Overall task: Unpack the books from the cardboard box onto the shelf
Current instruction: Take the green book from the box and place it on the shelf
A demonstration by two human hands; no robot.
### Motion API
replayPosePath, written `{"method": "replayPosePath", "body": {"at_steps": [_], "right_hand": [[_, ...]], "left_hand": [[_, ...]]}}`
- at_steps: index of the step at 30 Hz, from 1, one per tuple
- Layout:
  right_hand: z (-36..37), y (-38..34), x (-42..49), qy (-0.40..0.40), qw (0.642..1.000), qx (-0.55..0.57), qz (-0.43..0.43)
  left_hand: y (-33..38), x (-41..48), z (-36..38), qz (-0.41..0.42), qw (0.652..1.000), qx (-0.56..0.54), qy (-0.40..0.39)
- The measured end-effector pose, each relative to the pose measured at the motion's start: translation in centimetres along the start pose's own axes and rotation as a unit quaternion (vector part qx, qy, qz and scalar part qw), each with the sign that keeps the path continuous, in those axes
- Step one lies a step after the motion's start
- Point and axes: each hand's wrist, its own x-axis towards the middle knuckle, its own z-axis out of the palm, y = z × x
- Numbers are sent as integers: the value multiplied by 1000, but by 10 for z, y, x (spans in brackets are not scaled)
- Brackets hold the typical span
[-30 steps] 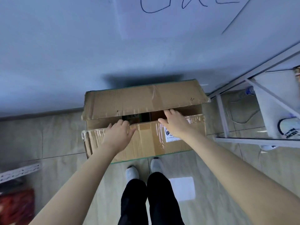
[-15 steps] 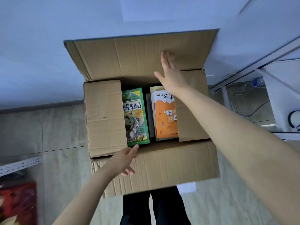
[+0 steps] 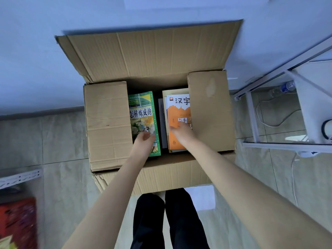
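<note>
Head view: cardboard box (image 3: 111,126) on the floor at twelve o'clock, flaps folded back to reach the books. My left hand (image 3: 143,141) rests loosely uncurled on the green book (image 3: 143,114), right hand (image 3: 181,132) flat on the orange book (image 3: 177,112); neither clamped. Shelf (image 3: 251,112) waits at two o'clock.

side flaps (image 3: 107,123) hide box interior | orange book (image 3: 177,112) half covered | red item (image 3: 18,221) blurred, edge-cut

Matt corrugated cardboard box (image 3: 107,126), glossy paper book covers (image 3: 143,114), smooth floor tiles (image 3: 62,141)
</note>
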Motion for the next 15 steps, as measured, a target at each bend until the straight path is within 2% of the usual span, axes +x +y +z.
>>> {"method": "replayPosePath", "body": {"at_steps": [2,4,7,10,13,15], "right_hand": [[5,4,-4,76,997,-14,-6],[9,5,-12,151,988,-39,-24],[8,3,-29,217,971,-91,-48],[-11,6,-41,221,969,-104,-40],[-44,17,-40,207,974,-88,-7],[-68,28,-35,220,966,-137,12]], "left_hand": [[-7,1,8,-9,998,69,1],[-10,-4,12,2,986,160,47],[-8,-25,16,63,947,292,118],[-7,-38,-2,88,922,342,159],[-13,-31,-33,65,902,389,174],[-18,-22,-51,44,889,417,182]]}}
